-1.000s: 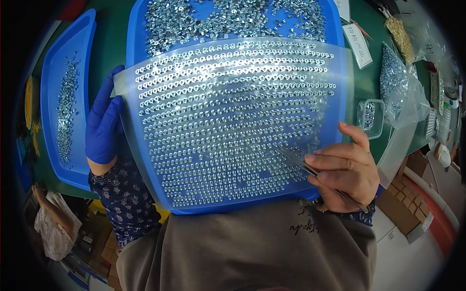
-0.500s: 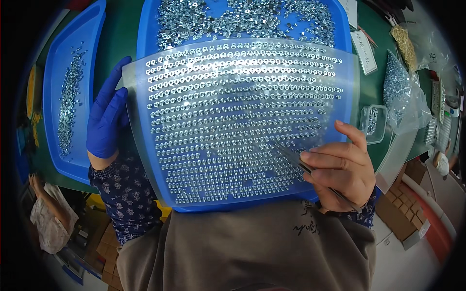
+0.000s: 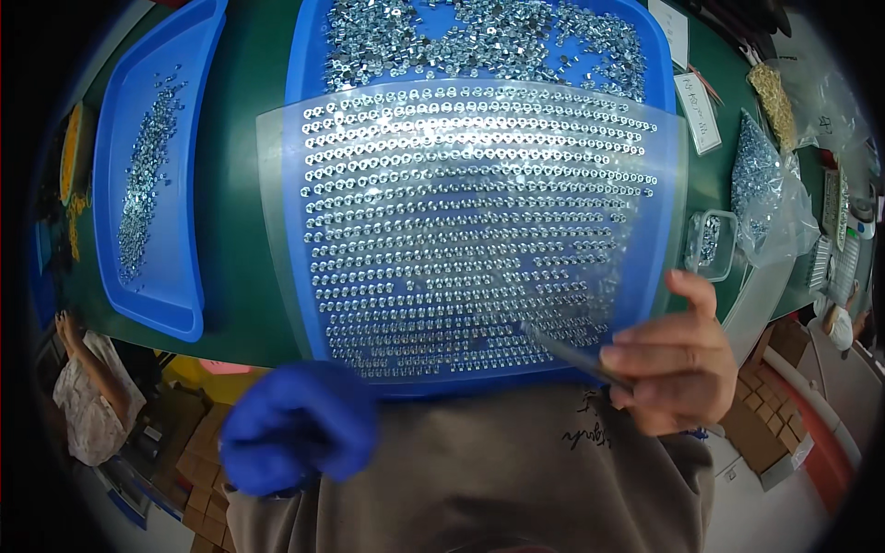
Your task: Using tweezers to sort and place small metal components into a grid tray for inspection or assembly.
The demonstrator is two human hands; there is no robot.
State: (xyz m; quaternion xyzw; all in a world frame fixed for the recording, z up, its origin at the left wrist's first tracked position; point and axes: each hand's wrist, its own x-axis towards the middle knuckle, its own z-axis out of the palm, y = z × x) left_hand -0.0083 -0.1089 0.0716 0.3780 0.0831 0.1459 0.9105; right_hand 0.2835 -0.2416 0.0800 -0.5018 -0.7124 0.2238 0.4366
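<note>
right hand pinches tweezers, tips toward near edge of clear sheet over blue tray; left hand loosely curled, contents unclear; judged best: light touch, sparing neighbouring metal pieces

Glare streaks the clear sheet, blur softens the left hand, and edges bend toward blackness.

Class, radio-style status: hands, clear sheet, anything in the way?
Left hand curled, gloved; right hand gripping tweezers. Clear sheet over blue tray, metal parts in rows. Tweezers cross lower right rows.
</note>
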